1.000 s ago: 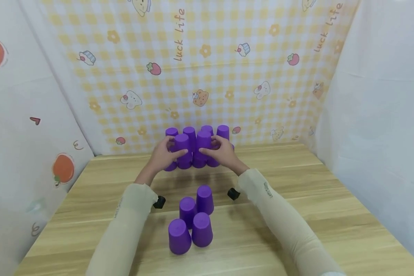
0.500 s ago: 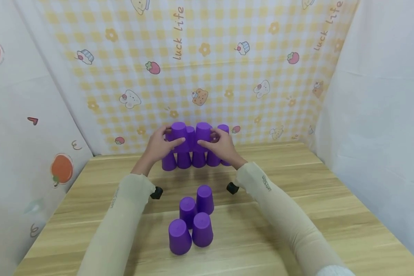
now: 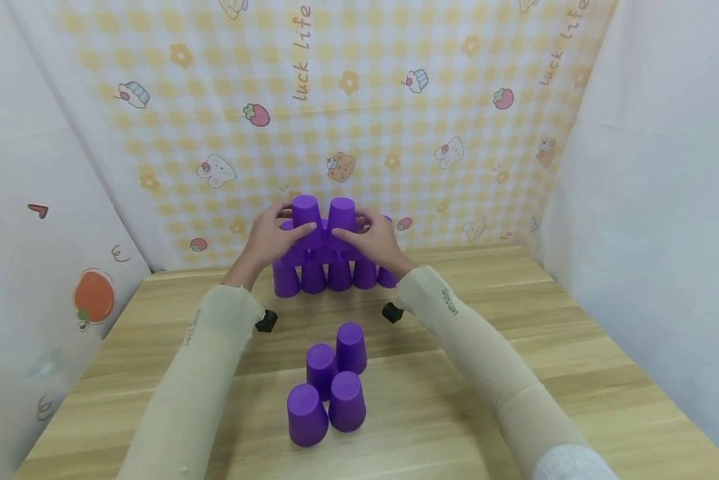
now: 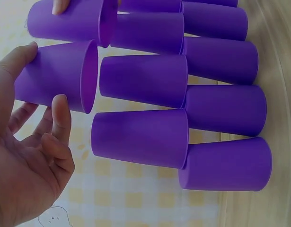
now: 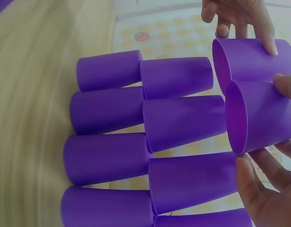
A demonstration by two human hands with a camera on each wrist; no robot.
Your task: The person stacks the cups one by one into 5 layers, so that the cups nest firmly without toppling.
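Note:
Upside-down purple cups form two rows at the back: a bottom row [image 3: 339,277] on the table, and a second row [image 4: 140,138] resting across it. My left hand [image 3: 268,237] grips one purple cup [image 4: 55,75] between thumb and fingers. A second purple cup [image 5: 268,116] is gripped the same way by my right hand [image 3: 378,241]. Both held cups are mouth-down, side by side, just above the second row. A narrow gap shows under the left one in the left wrist view. The hands and held cups partly hide the second row in the head view.
Several more upside-down purple cups [image 3: 347,403] stand in a cluster on the wooden table [image 3: 455,400], nearer the person, between the forearms. A checked cloth [image 3: 359,133] hangs right behind the stacked rows. White cloth walls [image 3: 653,167] flank the table.
Both hands have raised their cups from in front of the rows to above the second row. The two cups are closer together than half a second ago. The near cluster is unmoved.

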